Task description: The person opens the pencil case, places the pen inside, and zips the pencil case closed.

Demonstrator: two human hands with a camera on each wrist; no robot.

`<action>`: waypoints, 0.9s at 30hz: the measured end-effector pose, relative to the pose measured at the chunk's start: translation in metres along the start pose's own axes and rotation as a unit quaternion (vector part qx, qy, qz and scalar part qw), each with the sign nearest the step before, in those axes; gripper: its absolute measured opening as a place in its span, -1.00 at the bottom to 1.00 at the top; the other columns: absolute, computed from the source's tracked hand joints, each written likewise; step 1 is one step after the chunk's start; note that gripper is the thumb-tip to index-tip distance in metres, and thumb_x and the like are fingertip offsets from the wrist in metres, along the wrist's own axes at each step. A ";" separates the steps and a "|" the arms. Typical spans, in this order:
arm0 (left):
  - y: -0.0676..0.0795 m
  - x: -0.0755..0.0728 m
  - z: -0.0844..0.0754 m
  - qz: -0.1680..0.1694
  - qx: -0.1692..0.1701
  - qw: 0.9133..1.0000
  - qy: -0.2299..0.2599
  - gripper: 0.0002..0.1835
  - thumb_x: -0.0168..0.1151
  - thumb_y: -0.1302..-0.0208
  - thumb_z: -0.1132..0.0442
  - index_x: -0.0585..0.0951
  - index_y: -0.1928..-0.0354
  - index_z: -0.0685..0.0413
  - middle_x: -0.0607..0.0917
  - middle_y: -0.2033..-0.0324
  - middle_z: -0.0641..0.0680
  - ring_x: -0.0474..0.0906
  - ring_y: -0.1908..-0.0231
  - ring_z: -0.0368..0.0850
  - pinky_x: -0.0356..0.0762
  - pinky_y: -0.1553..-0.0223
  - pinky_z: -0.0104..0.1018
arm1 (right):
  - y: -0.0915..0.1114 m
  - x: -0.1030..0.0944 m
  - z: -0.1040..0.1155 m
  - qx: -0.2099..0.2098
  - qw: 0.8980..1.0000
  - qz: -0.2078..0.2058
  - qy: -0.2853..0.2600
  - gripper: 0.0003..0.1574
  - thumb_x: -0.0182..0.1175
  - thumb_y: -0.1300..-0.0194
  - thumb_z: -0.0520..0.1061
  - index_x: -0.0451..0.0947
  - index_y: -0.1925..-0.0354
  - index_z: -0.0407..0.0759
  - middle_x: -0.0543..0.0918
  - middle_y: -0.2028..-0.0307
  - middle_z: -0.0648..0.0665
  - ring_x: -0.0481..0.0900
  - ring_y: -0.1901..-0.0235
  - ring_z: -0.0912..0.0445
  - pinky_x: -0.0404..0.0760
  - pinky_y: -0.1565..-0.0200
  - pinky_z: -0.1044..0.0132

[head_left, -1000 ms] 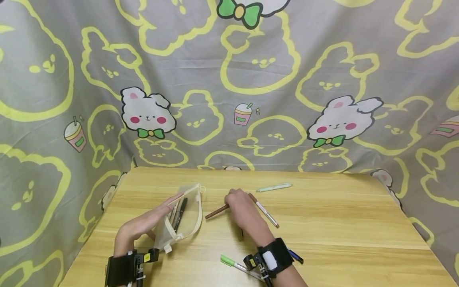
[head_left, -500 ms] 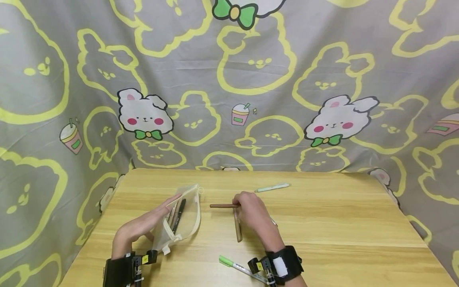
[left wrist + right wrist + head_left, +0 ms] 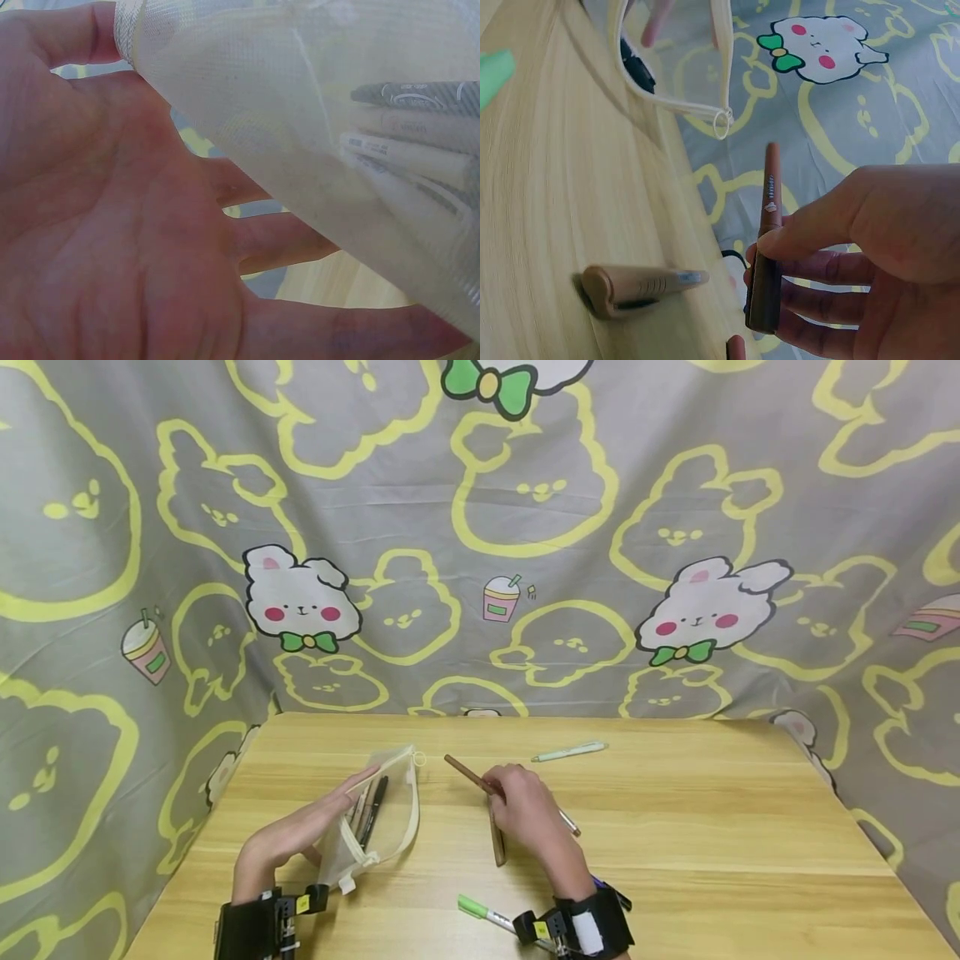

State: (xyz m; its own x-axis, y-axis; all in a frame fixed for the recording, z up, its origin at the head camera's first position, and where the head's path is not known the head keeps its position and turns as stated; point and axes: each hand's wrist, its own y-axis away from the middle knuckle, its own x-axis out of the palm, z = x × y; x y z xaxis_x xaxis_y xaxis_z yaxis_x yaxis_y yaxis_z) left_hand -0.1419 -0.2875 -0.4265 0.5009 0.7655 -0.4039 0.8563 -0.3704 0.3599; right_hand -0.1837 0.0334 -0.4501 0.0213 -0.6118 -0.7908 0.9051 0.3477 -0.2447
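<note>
My right hand (image 3: 528, 806) pinches a dark brown marker pen (image 3: 763, 292) between thumb and fingers, its slim end pointing up and left in the head view. A tan capped pen (image 3: 497, 839) lies on the table just below that hand. At the left, a see-through cream mesh zip pouch (image 3: 401, 818) stands with its mouth spread toward the right. My left hand (image 3: 318, 822) supports it, the fingers straight along its far side. Inside, several pens show, among them a black pen (image 3: 377, 806) and pale ones seen through the mesh in the left wrist view.
A pale green pen (image 3: 570, 752) lies at the back of the wooden table (image 3: 712, 827). One silver pen (image 3: 570, 823) is mostly hidden behind my right hand. A green-capped marker (image 3: 472, 907) and a blue pen (image 3: 625, 900) lie near my right wrist. A patterned curtain (image 3: 555, 635) stands behind.
My right hand has shifted slightly right and turned the brown pen from pointing down-left to up-left. The tan pen has come into view; the silver pen is now mostly covered. The left hand stays put.
</note>
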 end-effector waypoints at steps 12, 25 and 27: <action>-0.001 0.000 0.000 0.000 -0.006 1.000 0.001 -0.39 -0.39 -0.59 -0.10 -0.14 -0.59 -0.29 -0.32 -0.53 0.22 -0.29 -0.33 0.65 0.42 0.41 0.60 | 0.003 0.003 0.011 0.006 0.998 -0.011 -0.068 -0.71 0.27 -0.12 -0.39 0.68 0.13 -0.31 0.72 0.35 -0.15 0.66 0.39 0.12 0.69 0.42 0.35; -0.001 0.000 0.001 -0.002 -0.006 1.000 0.001 -0.38 -0.38 -0.59 -0.12 -0.14 -0.59 -0.27 -0.33 -0.53 0.23 -0.29 -0.33 0.64 0.42 0.40 0.60 | 0.006 0.013 0.020 0.029 0.989 0.023 -0.146 -0.68 0.24 -0.17 -0.34 0.68 0.07 -0.30 0.72 0.32 -0.11 0.65 0.37 0.13 0.70 0.31 0.31; -0.001 0.000 0.001 -0.003 -0.005 1.000 0.002 -0.38 -0.38 -0.59 -0.13 -0.13 -0.59 -0.27 -0.32 -0.53 0.23 -0.28 -0.33 0.66 0.43 0.40 0.59 | 0.007 0.014 0.020 0.038 0.987 0.028 -0.155 -0.68 0.26 -0.17 -0.32 0.68 0.06 -0.29 0.72 0.31 -0.12 0.66 0.36 0.12 0.71 0.30 0.32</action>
State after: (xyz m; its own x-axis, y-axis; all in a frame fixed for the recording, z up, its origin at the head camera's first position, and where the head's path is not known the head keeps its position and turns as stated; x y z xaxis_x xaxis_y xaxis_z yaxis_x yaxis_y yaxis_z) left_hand -0.1425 -0.2871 -0.4276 0.4945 0.7700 -0.4033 0.8584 -0.3596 0.3659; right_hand -0.1686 0.0125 -0.4518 0.1904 -0.7851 -0.5894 0.9277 0.3403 -0.1537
